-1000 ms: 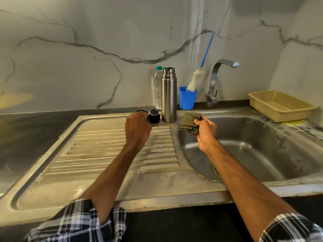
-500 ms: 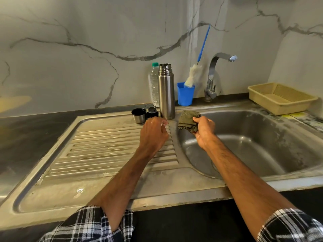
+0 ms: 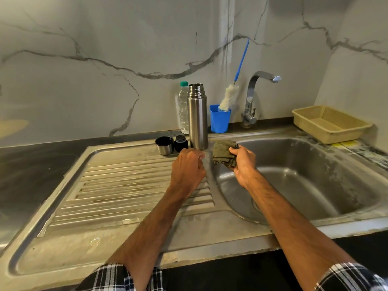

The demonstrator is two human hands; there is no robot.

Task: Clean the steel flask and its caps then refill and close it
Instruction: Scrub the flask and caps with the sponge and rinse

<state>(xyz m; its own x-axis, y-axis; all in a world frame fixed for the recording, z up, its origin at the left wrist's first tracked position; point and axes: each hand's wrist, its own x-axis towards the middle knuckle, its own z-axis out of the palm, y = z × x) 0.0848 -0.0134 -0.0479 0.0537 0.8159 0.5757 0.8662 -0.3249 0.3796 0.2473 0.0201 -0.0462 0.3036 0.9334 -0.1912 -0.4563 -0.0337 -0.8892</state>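
Standing upright at the back edge of the drainboard [image 3: 126,185], the steel flask [image 3: 197,116] has its mouth uncovered and its long axis vertical. The black stopper [image 3: 181,142] sits just beside its base on the left, and the steel cup cap [image 3: 164,145] is next to that, mouth up. The left hand [image 3: 188,166] is just in front of the flask's base, so the flask lies straight ahead of its knuckles. Its fingers are loosely curled and the palm is turned away. Nothing shows in it, but I cannot tell for certain that it is empty. The right hand [image 3: 243,162] hovers at the sink basin's [image 3: 315,175] near left rim, just right of the flask. Its fingers and thumb grip a folded green scrub cloth [image 3: 222,152]. Both hands are close, the left looking better placed to wrap the flask's lower body while the cloth comes in from the right. A push high on so tall and narrow a body could tip it. Behind stand a plastic water bottle [image 3: 183,108], a blue cup [image 3: 219,120] holding a bottle brush [image 3: 230,97], the tap [image 3: 252,97] and a beige tray [image 3: 329,122].
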